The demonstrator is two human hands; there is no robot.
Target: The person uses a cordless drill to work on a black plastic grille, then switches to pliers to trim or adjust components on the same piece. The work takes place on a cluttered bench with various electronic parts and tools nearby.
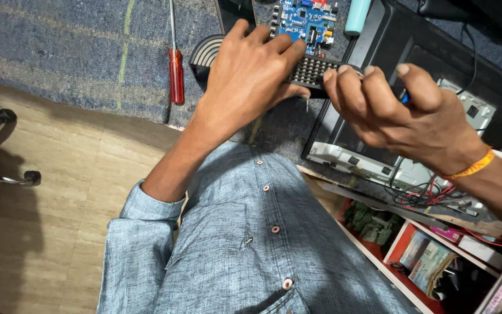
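My left hand (pixel 250 75) grips a small black perforated grille part (pixel 314 71) from above, with a thin screw or pin sticking down below it. My right hand (pixel 399 113) is curled around the right end of the same part; a bit of a blue tool handle (pixel 405 97) shows between its fingers. An orange band circles my right wrist. Just beyond the hands lies a blue circuit board (pixel 306 22). Below the right hand sits an opened flat-panel monitor (pixel 379 157), back side up, with loose wires.
A red-handled screwdriver (pixel 175 72) lies on the blue-grey rug (pixel 59 46) to the left. A teal cylinder (pixel 357 16) rests near the board. A round black ribbed part (pixel 204 53) sits under my left wrist. Boxes and clutter fill a red shelf (pixel 390 256) at lower right. Chair legs (pixel 1 145) stand left.
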